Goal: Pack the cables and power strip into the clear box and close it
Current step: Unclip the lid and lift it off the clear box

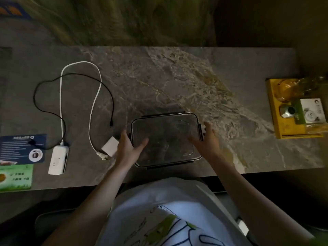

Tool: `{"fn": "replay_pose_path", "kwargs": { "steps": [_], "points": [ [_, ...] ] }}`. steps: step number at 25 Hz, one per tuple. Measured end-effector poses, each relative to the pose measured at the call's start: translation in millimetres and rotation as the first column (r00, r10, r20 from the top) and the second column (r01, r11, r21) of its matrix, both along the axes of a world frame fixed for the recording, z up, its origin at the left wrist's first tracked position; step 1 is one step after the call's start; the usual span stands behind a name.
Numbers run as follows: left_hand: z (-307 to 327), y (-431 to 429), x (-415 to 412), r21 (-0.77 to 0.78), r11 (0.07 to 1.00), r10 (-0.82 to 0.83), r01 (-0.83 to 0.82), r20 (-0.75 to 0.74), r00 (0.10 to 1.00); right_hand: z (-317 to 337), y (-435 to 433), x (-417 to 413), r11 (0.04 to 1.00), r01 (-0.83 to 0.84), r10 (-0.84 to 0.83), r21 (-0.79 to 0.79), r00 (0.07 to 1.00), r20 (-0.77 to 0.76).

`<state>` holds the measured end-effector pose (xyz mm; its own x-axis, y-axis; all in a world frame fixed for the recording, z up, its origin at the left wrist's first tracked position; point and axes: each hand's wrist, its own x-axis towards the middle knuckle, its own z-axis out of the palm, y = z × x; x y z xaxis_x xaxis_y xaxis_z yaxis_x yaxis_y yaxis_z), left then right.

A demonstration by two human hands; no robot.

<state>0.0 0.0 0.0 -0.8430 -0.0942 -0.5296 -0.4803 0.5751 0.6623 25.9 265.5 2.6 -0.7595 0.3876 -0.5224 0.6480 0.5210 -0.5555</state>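
Dim room, lit weakly. Grey marbled stone tabletop (177, 82) spanning the frame, pale veins running toward 4 o'clock. Beyond its far edge at 12 o'clock, blurred green-brown floor (124, 20). At 3 o'clock, yellow tray (273, 112). At 9 o'clock, blue card (21, 148) above green card (16, 176).

1. Table (177, 77): stone-look top, veined, matt with a faint sheen.
2. Box (166, 139) on the table: clear, glossy plastic; dark clip edges.
3. Power strip (58, 159), left of the box: smooth white plastic.
4. White cable (96, 86) and black cable (44, 110), left of the box: smooth sheathing.
5. Yellow tray (278, 121), right of the box: material cannot be told.
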Motion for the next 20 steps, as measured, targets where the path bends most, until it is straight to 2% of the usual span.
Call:
{"fn": "replay_pose_path", "kwargs": {
  "steps": [6, 10, 15, 20],
  "points": [
    [-16, -13, -7, -0.062, 0.99, -0.127, 0.13, 0.039, 0.991, -8, -13, 0, 0.988, 0.149, -0.147, -0.044, 0.988, 0.051],
    [-21, -20, -12, 0.012, 0.99, -0.142, 0.142, 0.06, 0.988, -8, -15, -6, 0.987, 0.157, -0.158, 0.022, 0.984, 0.077],
    [-26, -22, -19, 0.079, 0.988, -0.139, 0.133, 0.078, 0.987, -12, -10, -12, 0.979, 0.205, -0.204, 0.006, 0.975, 0.083],
    [-24, -12, -29, 0.125, 0.991, 0.028, -0.045, 0.135, 0.99, -14, 1, -24, 0.979, 0.197, -0.19, -0.055, 0.976, 0.102]
  ]
}}
